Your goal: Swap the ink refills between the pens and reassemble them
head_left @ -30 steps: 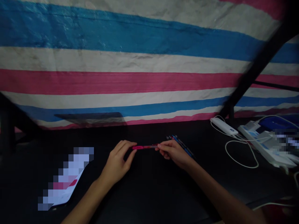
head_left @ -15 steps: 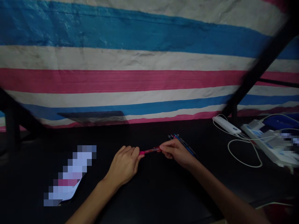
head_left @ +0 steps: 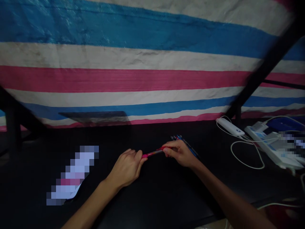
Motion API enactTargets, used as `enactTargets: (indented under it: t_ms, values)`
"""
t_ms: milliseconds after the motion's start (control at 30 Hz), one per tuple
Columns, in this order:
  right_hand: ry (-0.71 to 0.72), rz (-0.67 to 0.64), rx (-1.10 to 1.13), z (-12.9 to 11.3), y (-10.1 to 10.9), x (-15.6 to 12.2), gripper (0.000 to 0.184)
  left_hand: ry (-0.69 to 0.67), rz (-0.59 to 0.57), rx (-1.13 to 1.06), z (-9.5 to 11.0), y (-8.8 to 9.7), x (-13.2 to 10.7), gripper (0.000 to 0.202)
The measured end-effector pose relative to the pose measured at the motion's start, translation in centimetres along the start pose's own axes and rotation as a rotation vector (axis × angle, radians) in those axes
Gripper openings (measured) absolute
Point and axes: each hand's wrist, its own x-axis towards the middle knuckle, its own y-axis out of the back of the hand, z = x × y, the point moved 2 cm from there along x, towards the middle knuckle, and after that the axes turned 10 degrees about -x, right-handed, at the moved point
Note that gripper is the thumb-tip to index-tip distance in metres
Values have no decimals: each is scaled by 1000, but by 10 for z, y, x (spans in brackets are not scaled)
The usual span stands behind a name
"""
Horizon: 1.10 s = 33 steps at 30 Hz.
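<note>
Your left grip (head_left: 128,168) clasped one end of a slim, pink-and-clear plastic pen (head_left: 154,153) while your right grip (head_left: 180,153) pinched the other, probably to steady it between them; slender blue and dark pens (head_left: 190,149) lay just beyond your right grip on the black tabletop (head_left: 152,194).

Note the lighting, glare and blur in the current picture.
All in the head view: dim light, table nearly black; faint glints on the sheet, upper left; phone mostly pixelated; red pen visible, its fine detail lost; pens behind too dark to count.
</note>
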Motion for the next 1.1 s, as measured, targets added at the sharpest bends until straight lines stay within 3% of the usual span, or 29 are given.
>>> enactTargets:
  t_ms: [300, 433, 533, 633, 700, 933, 1100]
  values:
    - [23, 9, 9, -1, 0, 1, 24, -34, 1, 33, 2, 1, 0, 27]
    - [-104, 18, 87, 2, 1, 1, 25, -65, 58, 58, 3, 0, 0, 26]
    - [-165, -143, 94, -2, 3, 0, 31, -99, 108, 100, 6, 1, 1, 26]
    - [-128, -340, 38, -7, 4, -2, 40, -118, 111, 111, 7, 2, 2, 26]
    - [-132, -403, 39, -7, 4, -3, 43, -138, 105, 110, 7, 1, 3, 26]
    - [-294, -547, 197, 0, 6, -9, 47, -220, 155, 127, 4, 0, 0, 29]
    - [-123, -462, 7, -6, 8, -7, 46, -213, 148, 89, 0, -4, -1, 29]
